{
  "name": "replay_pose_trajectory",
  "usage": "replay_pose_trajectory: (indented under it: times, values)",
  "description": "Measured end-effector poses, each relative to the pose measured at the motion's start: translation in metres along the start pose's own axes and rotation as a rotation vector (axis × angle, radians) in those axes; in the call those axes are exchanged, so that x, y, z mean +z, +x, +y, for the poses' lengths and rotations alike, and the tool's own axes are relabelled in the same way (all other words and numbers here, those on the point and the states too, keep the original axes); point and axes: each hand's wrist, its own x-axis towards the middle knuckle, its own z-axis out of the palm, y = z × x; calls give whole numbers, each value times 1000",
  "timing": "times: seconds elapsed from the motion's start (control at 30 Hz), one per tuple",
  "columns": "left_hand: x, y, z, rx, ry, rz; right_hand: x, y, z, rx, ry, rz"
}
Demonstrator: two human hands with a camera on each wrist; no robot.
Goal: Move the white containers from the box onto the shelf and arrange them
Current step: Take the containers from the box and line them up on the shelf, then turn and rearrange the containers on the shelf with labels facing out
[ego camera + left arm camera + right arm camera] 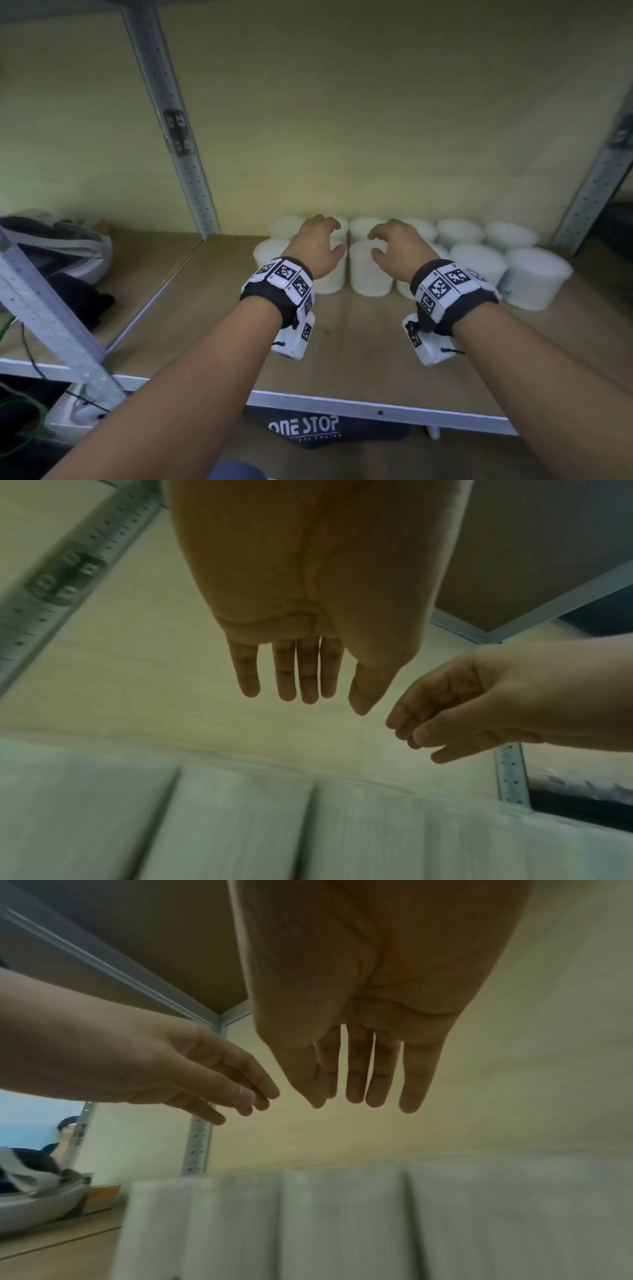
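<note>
Several white cylindrical containers (371, 270) stand in two rows at the back of the wooden shelf (359, 346), against the pale wall. Both hands hover just above the rows, palms down. My left hand (320, 245) is over the left containers and my right hand (394, 246) over the middle ones. In the wrist views my left hand (301, 685) and right hand (369, 1093) hang with straight, slightly spread fingers above blurred white containers (240, 826) and hold nothing. The box is out of sight.
A perforated metal upright (171, 116) stands left of the containers, another upright (596, 178) at the right. A grey and black bag (58, 246) lies on the neighbouring shelf. Dark fabric printed "ONE STOP" (305, 428) lies below the shelf edge.
</note>
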Motion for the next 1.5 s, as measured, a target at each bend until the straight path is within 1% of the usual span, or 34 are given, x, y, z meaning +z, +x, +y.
replay_pose_trajectory:
  times: [0.2,0.4,0.57,0.67,0.73,0.83,0.97,1.27,1.5]
  values:
    - [26,17,64,90,-40,-52,-47,-22,66,151,-44,37]
    - [67,33,124,164,-63,-125,-75,-46,130,317,-94,49]
    - [98,49,165,180,-50,-199,-86,-57,172,440,-155,52]
    - [115,58,180,187,-33,-241,-84,-61,193,501,-183,16]
    - [124,63,186,178,-4,-261,-80,-63,204,504,-227,-8]
    - [137,67,189,156,55,-296,-75,-64,212,471,-241,8]
    - [147,72,188,157,95,-287,-75,-62,213,472,-211,5]
    - [148,75,188,172,122,-285,-75,-60,214,483,-221,-41]
    - [147,74,187,173,122,-284,-81,-61,211,482,-163,-57]
